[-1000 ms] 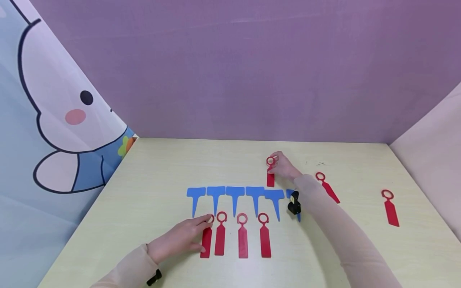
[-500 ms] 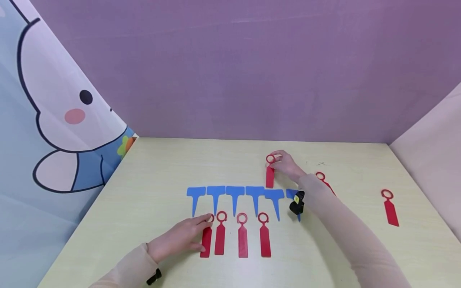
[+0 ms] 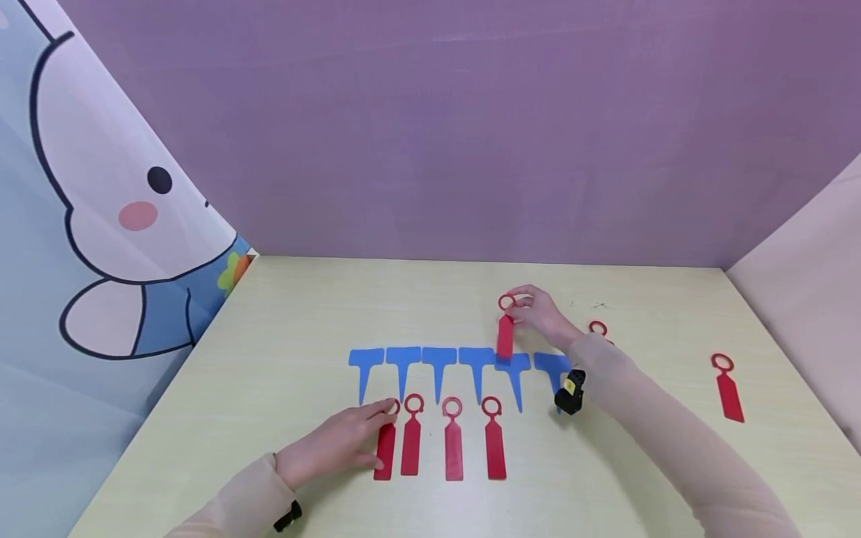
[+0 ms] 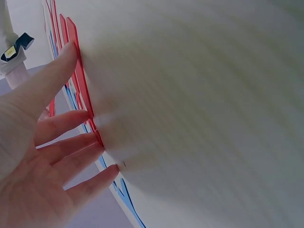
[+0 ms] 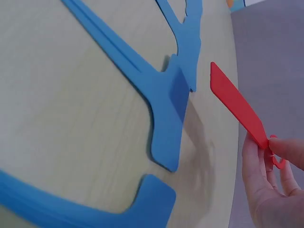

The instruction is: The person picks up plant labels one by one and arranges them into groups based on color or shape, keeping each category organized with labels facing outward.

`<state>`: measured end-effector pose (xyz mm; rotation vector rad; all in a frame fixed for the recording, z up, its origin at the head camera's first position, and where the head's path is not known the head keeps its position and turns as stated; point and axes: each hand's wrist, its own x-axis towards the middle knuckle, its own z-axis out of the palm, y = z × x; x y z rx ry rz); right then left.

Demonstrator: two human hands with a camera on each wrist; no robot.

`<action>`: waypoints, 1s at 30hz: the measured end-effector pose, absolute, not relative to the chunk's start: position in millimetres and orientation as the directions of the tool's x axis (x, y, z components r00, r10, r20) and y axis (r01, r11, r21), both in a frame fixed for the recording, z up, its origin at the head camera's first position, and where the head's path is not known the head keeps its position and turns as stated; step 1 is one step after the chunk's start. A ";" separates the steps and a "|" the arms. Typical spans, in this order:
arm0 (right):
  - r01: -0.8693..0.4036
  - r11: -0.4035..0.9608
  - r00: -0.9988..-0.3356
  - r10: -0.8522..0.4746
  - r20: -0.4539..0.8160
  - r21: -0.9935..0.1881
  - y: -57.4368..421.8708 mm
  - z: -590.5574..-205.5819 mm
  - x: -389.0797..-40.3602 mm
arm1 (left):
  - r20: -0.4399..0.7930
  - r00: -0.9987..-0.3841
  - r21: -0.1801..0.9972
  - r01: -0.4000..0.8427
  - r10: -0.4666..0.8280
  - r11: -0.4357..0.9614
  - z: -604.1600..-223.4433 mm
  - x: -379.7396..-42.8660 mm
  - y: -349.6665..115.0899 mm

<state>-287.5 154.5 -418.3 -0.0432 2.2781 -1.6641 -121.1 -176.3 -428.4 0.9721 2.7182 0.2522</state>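
Observation:
My right hand (image 3: 541, 315) pinches a red ring-topped tag (image 3: 505, 338) near its ring, thumb against fingers. In the right wrist view the tag (image 5: 237, 107) is raised off the table, and a shadow falls on a blue T-shaped plant label (image 5: 166, 109). Seen from the head, its lower end overlaps the top of one blue label (image 3: 516, 369). My left hand (image 3: 336, 444) rests on the leftmost red tag (image 3: 386, 450) of the front row, fingers at the ring and thumb by the lower end. The left wrist view shows those fingers (image 4: 76, 123) fairly straight.
Several blue labels (image 3: 439, 361) lie in a row across the table (image 3: 323, 306). Below them are more red tags (image 3: 411, 448), (image 3: 454, 452), (image 3: 495, 452). One red tag (image 3: 598, 327) is partly behind my right sleeve; another (image 3: 729, 396) lies far right. A purple backdrop (image 3: 471, 134) rises behind.
My right hand has shifted slightly right and toward me, carrying the red tag until its end overlaps a blue label in the head view. The left hand stays in place.

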 end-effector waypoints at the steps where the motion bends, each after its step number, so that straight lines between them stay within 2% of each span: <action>1: 0.163 0.326 -0.948 -0.210 -0.240 -0.931 154.9 -418.9 -285.6 | -0.168 -0.748 0.241 0.600 0.642 0.763 -428.7 -121.1 -176.1; 17: 0.190 0.280 -0.920 -0.284 -0.270 -0.941 160.0 -424.9 -249.4 | -0.168 -0.746 0.236 0.605 0.645 0.761 -431.7 -120.4 -173.0; 30: 0.186 0.303 -0.913 -0.299 -0.279 -0.934 163.9 -428.5 -219.6 | -0.159 -0.745 0.240 0.608 0.648 0.757 -428.7 -119.1 -171.7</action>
